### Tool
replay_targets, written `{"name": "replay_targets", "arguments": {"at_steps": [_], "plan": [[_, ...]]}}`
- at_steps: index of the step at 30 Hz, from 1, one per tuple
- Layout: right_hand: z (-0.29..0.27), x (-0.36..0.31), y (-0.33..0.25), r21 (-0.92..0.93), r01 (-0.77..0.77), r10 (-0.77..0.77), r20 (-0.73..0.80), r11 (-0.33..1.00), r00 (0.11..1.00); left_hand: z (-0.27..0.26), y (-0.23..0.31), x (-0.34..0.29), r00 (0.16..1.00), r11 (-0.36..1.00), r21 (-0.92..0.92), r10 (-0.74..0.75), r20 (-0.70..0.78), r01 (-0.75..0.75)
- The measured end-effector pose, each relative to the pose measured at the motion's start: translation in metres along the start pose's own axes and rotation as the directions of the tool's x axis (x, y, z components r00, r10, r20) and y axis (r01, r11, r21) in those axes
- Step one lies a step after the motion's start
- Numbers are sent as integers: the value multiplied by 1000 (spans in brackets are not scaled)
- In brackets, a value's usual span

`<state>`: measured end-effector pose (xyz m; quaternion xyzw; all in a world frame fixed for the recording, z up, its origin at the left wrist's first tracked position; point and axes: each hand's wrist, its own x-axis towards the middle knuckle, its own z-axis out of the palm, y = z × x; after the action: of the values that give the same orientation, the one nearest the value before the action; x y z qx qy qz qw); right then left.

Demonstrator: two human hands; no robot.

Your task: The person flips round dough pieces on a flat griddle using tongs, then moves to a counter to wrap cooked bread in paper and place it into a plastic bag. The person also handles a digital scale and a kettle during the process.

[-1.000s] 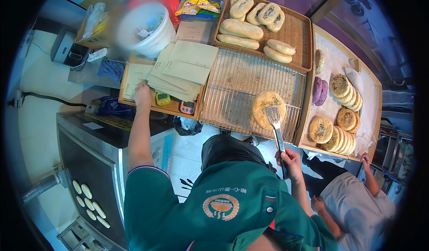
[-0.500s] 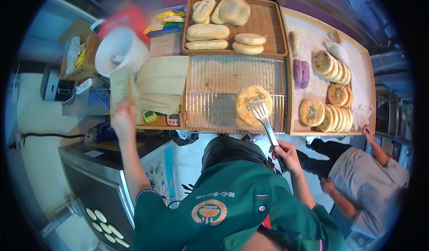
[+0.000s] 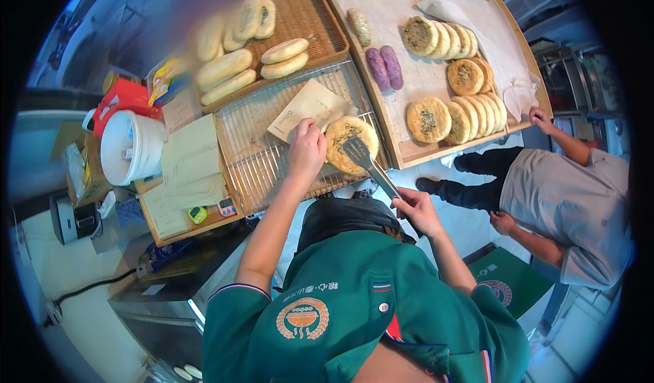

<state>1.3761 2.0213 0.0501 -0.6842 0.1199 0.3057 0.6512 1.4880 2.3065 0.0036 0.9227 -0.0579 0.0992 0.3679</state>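
Observation:
In my left hand [image 3: 308, 148] I grip a brown paper bag [image 3: 304, 108], its open edge against the far left side of a round, seeded flatbread [image 3: 340, 132]. My right hand [image 3: 419, 210] is closed around the handle of metal tongs [image 3: 376, 172]. Their slotted upper blade lies over the flatbread; the underside is hidden. The bread is above the near right part of a wire rack [image 3: 255, 165].
Beyond the rack, a wicker tray [image 3: 304, 18] holds several pale breads. A wooden tray [image 3: 402, 155] on the right carries round flatbreads and purple rolls [image 3: 385, 68]. Paper bags [image 3: 191, 155], timers and a white bucket [image 3: 133, 148] stand left. A co-worker [image 3: 555, 195] is at right.
My left hand has come right from the stacked paper bags, bringing one to the flatbread. The view has turned, so the trays appear shifted left and tilted. The tongs stay on the flatbread.

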Motion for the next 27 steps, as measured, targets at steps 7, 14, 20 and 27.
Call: {"name": "replay_targets", "arguments": {"at_steps": [7,14,20,27], "plan": [[-14,-8,-7,-5,-29,29,-13,1000,999,24,15,0,996,994,-93,-69,-56,63],[-33,12,-4,88,-100,87,143,991,986,4,21,0,974,992,0,123,188,-125],[-30,21,-4,158,-118,94,151,980,984,-14,33,7,922,981,52,157,353,-187],[-11,24,-4,330,-140,107,116,934,988,7,65,12,962,988,153,-29,272,-14]]}}
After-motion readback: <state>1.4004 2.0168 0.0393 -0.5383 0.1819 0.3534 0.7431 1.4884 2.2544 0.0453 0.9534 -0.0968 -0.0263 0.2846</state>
